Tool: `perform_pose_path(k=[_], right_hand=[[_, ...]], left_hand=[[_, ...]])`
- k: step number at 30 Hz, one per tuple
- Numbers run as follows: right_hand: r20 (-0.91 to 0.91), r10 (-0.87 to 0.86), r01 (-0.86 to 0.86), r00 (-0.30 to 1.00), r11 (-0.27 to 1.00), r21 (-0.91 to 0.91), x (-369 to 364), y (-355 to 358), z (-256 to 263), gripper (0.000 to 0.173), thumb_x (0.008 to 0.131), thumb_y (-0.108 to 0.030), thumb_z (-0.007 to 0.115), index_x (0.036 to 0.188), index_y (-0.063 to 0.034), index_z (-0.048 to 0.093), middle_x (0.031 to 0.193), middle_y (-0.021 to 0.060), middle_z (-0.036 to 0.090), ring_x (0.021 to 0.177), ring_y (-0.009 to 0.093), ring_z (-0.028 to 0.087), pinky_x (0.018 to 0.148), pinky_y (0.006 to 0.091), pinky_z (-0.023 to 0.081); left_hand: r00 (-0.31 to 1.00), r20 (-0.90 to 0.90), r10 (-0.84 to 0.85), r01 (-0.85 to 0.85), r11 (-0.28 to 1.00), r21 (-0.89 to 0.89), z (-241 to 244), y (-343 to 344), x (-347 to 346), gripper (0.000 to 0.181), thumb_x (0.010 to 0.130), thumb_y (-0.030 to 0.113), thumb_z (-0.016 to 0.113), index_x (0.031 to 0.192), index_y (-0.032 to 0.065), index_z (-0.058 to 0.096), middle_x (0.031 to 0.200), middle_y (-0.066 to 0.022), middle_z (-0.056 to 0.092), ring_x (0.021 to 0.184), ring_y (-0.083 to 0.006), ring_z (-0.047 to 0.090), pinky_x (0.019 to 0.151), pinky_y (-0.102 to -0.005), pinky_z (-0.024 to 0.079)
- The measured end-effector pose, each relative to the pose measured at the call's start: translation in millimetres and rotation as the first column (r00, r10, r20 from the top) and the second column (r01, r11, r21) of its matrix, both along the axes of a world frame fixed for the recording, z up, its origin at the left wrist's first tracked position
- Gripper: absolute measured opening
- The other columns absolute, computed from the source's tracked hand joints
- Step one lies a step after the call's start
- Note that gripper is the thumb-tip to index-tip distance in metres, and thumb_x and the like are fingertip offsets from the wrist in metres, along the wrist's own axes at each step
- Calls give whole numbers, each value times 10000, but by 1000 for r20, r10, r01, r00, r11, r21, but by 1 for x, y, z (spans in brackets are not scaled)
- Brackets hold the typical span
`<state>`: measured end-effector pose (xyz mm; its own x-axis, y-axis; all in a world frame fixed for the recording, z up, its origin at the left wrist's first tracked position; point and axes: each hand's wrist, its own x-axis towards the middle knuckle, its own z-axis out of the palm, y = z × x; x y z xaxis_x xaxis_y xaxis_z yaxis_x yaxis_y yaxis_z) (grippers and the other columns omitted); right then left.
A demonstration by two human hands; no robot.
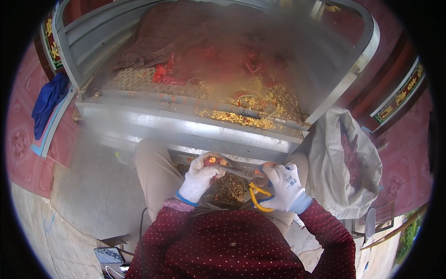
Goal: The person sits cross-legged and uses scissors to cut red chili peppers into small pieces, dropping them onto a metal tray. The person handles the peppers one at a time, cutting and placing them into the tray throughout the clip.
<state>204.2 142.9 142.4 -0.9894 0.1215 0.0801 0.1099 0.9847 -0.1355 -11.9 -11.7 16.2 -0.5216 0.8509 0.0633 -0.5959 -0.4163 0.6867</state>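
My left hand (pixel 200 176), in a white knit glove with a blue cuff edge, grips a small bunch of red chili peppers (pixel 213 161) with yellow-orange ends. In a white glove bearing printed writing, my right hand (pixel 284 185) holds scissors (pixel 258 198) by their yellow handles. The metal blades (pixel 240 171) point left and reach close to the peppers; whether they touch is not plain. Below the hands, between the knees, lies a heap of brown stems and scraps (pixel 230 188). Fingers of both hands partly hide what they hold.
Ahead stands a metal cargo bed (pixel 195 127) with rails, holding yellow bits (pixel 240 118), a red plastic bag (pixel 167 76) and dark cloth (pixel 150 55). A whitish woven sack (pixel 329 167) with red contents stands right. Blue cloth (pixel 50 104) lies left. Haze blurs parts of the view.
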Motion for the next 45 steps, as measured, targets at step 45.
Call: perform_pose_path(k=[45], right_hand=[[3, -670, 649, 742, 720, 245, -87, 127, 59, 434, 813, -452, 670, 1043, -89, 609, 902, 130, 716, 886, 311, 697, 811, 422, 522]], left_hand=[[989, -89, -117, 105, 987, -123, 24, -7, 1, 261, 768, -3, 643, 1023, 13, 591, 843, -78, 652, 814, -199, 666, 774, -317, 533]])
